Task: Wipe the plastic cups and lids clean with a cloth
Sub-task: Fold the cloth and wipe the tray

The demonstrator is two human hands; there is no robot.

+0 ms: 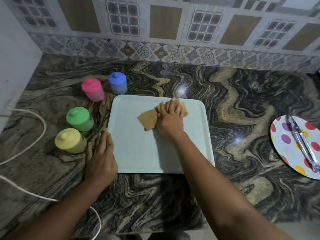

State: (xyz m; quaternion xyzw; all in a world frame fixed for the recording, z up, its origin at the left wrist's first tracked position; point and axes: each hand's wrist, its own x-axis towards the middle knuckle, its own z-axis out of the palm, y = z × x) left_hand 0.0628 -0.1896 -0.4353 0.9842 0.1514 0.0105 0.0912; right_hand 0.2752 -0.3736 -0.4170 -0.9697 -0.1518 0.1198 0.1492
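A pale blue tray (138,153) lies on the marbled counter. My right hand (170,118) presses flat on a tan cloth (149,119) in the tray's far half. My left hand (100,156) rests flat, fingers straight, against the tray's left edge. Left of the tray stand lidded plastic cups: a blue cup (118,83) and a pink cup (92,90) at the back, a green cup (79,119) and a yellow cup (70,140) nearer me. All have their lids on and stand upright.
A white plate with coloured dots (285,135) lies at the right edge with metal tongs (300,142) on it. A white cable (26,149) loops over the counter's left side. A tiled wall closes the back.
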